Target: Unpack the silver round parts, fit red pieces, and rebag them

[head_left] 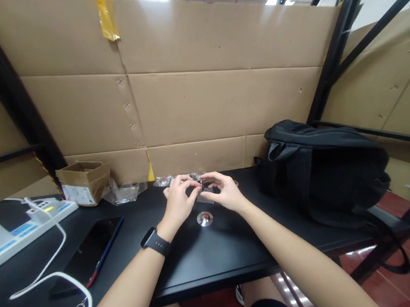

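Red piece (200,187): small and blurred, above the tabletop (244,251), at twelve o'clock from the disc; probably light, stiff and easy to drop.
Left hand (180,199): fingers narrow, pinching the red piece.
Right hand (228,193): fingers curved beside it, thumb and index apart; you could not tell whether they held anything.
Hold on the red piece: likely best at its outer edges, between opposed fingertips, with light pressure.
Disc (205,219): shiny, on the tabletop at six o'clock from your hands; likely slick and quick to smudge, best taken by its rim.
Packet (163,181): clear, at eleven o'clock from the disc; probably soft and slippery, best pinched at a corner.
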The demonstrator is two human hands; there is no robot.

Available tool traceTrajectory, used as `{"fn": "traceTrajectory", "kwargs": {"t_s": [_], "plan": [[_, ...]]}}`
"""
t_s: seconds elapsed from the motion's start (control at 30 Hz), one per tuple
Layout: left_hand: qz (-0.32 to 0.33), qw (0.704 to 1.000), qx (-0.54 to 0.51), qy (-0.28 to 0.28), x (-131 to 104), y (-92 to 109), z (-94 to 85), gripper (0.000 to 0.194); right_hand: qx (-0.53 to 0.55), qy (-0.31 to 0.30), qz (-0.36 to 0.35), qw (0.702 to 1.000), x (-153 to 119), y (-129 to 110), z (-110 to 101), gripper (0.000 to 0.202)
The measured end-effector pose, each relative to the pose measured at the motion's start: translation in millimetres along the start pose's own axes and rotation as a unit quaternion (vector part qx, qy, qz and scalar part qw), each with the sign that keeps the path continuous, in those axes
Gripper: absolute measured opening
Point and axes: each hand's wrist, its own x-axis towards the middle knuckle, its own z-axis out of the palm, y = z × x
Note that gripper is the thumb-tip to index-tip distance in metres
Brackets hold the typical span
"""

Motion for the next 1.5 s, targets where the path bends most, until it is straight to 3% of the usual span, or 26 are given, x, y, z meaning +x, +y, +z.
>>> {"fn": "traceTrajectory", "kwargs": {"t_s": [0.3,0.8,1.17,1.5], "plan": [[0.005,1.0,0.006,-0.007,0,0,-0.1,0.013,-0.023,-0.011,-0.016,1.0,0,-6,-1,0.045],[0.007,0.999,-0.026,-0.023,0,1,0.2,0.014,0.028,-0.005,0.009,1.0,1,-2,2,0.047],[-0.051,0.978,-0.202,-0.019,2,-11,5.7,0.021,0.042,-0.011,0.023,0.999,1,-4,2,0.048],[-0.065,0.963,-0.26,-0.017,4,-14,10.4,0.024,0.041,-0.015,0.018,0.999,1,-4,1,0.048]]}}
